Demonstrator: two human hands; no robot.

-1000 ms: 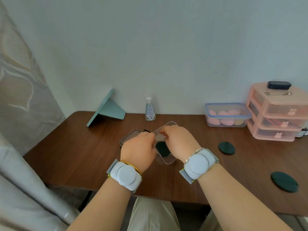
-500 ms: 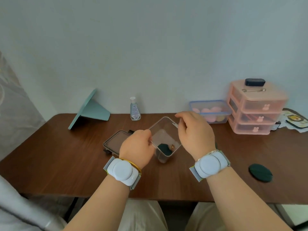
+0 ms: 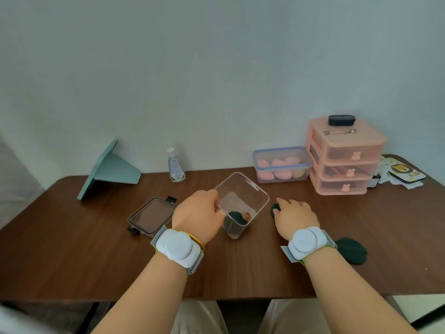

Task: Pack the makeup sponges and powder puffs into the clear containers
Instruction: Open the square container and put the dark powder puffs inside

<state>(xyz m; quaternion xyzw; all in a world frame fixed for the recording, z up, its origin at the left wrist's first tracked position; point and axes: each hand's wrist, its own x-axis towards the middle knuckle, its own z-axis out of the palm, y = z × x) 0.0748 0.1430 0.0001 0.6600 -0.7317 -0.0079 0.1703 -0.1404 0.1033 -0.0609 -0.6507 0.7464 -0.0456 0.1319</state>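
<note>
**One puff packed, two still out**

Left to right: the lid (image 3: pixel 152 216) lies off on the tabletop (image 3: pixel 72 249). Your left hand (image 3: pixel 196 216) keeps its grip pinched on the near rim of the tilted clear box (image 3: pixel 243 201), one dark puff (image 3: pixel 237 217) at its bottom. Your right hand (image 3: pixel 295 215) has let go of the box and now lies on a second puff (image 3: pixel 275 208), fingers bent over it, just beside the box; whether it is gripped yet I cannot tell. Another puff (image 3: pixel 352 250) waits nearer you.
</note>
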